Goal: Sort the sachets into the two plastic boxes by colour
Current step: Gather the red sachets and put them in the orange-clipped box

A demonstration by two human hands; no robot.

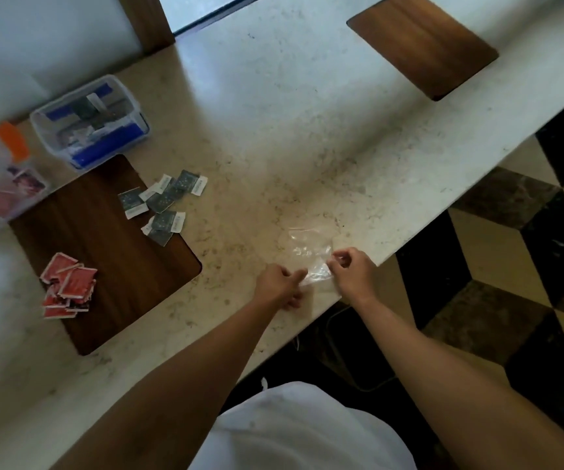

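Desk (307,96): pale stone top running from lower left to upper right of the frame, with two dark wood insets, one at upper right (423,45), one at centre left (110,252).

Red sachets (67,286): loose overlapping heap on the lower left part of the centre-left wood inset.

Dark sachets (163,205): scattered cluster with white end strips, straddling the upper right edge of the same inset and the stone beside it; well apart from the red heap.

Blue-trimmed plastic box (92,122): clear, open, at upper left of the frame, just above the inset; holds some mixed items, blurred.

Orange-trimmed plastic box (0,178): clear, at the far left edge, partly cut off; reddish contents show through its wall.

Clear plastic bag (309,247): flat on the stone near the desk's lower right edge, at centre of the frame.

Left hand (278,283): fingers curled, thumb and forefinger pinching the bag's near left corner.

Right hand (353,269): fingers curled, pinching the bag's near right corner.

Person: bare forearms entering from the bottom of the frame, white garment at bottom centre.

Floor: dark and cream patterned tiles at right.
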